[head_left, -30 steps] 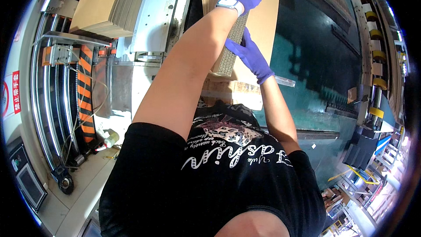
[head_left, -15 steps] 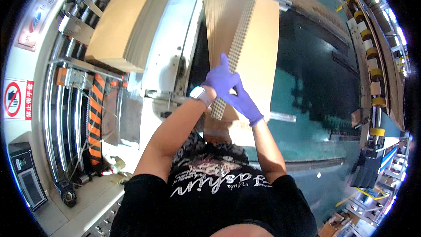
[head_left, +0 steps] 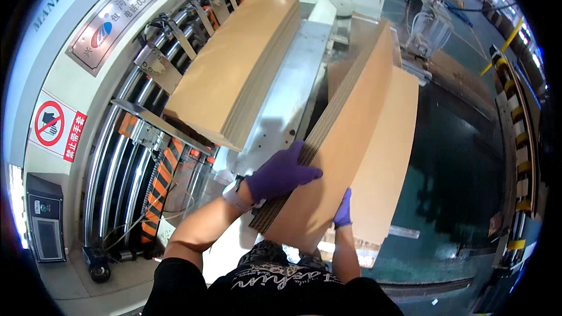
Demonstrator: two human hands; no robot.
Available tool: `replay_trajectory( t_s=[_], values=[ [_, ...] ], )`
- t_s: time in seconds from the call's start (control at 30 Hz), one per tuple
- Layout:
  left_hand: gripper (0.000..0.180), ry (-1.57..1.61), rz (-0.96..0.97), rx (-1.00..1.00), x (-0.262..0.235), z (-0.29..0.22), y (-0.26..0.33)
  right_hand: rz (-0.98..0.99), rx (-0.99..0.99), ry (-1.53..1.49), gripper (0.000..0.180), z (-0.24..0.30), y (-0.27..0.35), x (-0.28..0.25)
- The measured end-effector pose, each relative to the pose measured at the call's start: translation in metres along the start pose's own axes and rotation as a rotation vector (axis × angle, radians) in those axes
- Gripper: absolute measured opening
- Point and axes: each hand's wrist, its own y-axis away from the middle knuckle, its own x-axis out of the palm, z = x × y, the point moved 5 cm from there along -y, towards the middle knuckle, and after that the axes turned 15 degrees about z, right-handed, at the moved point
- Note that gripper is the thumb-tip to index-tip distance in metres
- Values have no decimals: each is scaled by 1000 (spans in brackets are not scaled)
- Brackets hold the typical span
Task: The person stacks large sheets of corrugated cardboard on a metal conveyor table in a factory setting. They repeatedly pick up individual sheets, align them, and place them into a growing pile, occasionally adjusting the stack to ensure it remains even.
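A bundle of brown cardboard sheets (head_left: 351,146) stands tilted on its long edge in front of me, its layered edges facing up and left. My left hand (head_left: 281,172), in a purple glove, is closed over the bundle's upper left edge, thumb on the broad face. At the bundle's lower right side is my right hand (head_left: 344,209), gloved too; it holds the bundle from that side, and the sheets hide part of its fingers. Beneath and right of the bundle lies a flat pile of cardboard (head_left: 389,152).
Another cardboard stack (head_left: 240,64) rests on the machine at left, beside a pale metal ledge (head_left: 287,93). Steel rollers (head_left: 111,199) and a striped orange-black bar (head_left: 161,190) stand nearer. A roller conveyor (head_left: 518,164) runs along the far right, past the green floor (head_left: 439,199).
My hands, close together on the sheets before, are now apart, left on the upper edge, right on the lower side. The bundle has tilted, showing its broad face. The view has shifted left.
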Motion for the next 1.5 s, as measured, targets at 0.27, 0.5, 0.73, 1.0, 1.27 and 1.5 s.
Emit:
replay_trajectory(
  t_s=[0.27, 0.5, 0.73, 1.0, 1.27, 1.5],
  values=[
    [52, 302, -268, 286, -132, 84, 71, 92, 36, -48, 63, 38, -118, 88],
    [63, 1562, -514, 635, -128, 294, 89, 37, 38, 401, 61, 61, -328, 179],
    [50, 1964, -357, 15, 45, 427, 55, -169, 123, 1087, 75, -33, -476, 165],
    [41, 1981, -297, 99, 56, 472, 37, -17, 380, 1009, 77, -90, -488, 223],
    [38, 1414, 1, -144, 16, 393, -30, 448, 535, 1385, 59, -31, -443, 257],
    [35, 1147, 266, -418, 90, 362, -97, -506, 116, 1014, 25, 39, -166, -73]
  ],
)
